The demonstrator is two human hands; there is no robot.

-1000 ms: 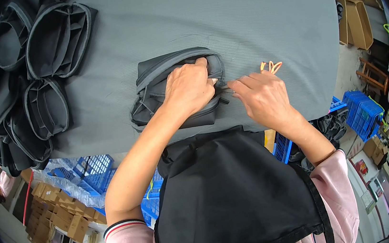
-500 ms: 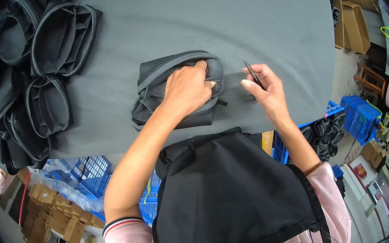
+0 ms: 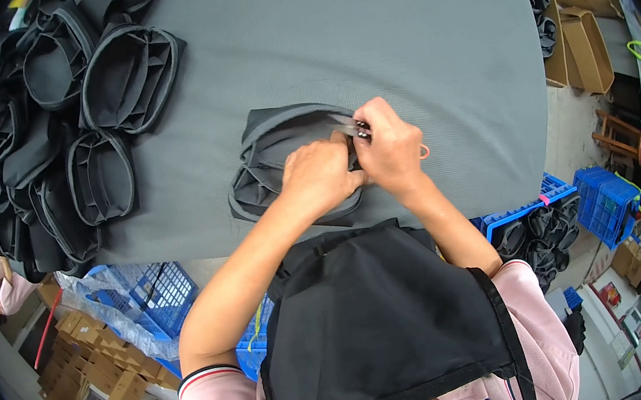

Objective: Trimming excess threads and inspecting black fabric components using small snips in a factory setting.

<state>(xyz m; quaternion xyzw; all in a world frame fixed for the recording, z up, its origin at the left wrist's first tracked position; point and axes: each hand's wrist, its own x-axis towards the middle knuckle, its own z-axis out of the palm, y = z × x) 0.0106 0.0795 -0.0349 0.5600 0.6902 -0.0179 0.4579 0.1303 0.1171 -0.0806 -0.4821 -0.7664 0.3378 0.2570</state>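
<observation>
A black zip pouch (image 3: 266, 139) lies with its mouth open on the grey-covered table, its inner dividers showing. My left hand (image 3: 316, 175) reaches into the mouth, fingers closed on the fabric at the right-hand edge. Against that same edge is my right hand (image 3: 392, 148), closed round small thread snips (image 3: 347, 129); their metal blades point left, beside my left fingertips. An orange loop (image 3: 424, 151) shows at the outer side of my right hand. The fabric between my fingers is mostly hidden, and the blades are blurred.
Many similar open black pouches (image 3: 100, 177) are heaped along the table's left side. Blue plastic crates (image 3: 161, 289) stand below the table at left, with another crate (image 3: 605, 203) at right. Cardboard boxes (image 3: 587, 51) are beyond the right edge. A black apron (image 3: 390, 326) covers my lap.
My right hand has moved left with the snips, from beside the pouch to its right edge, next to my left hand. The view has shifted slightly.
</observation>
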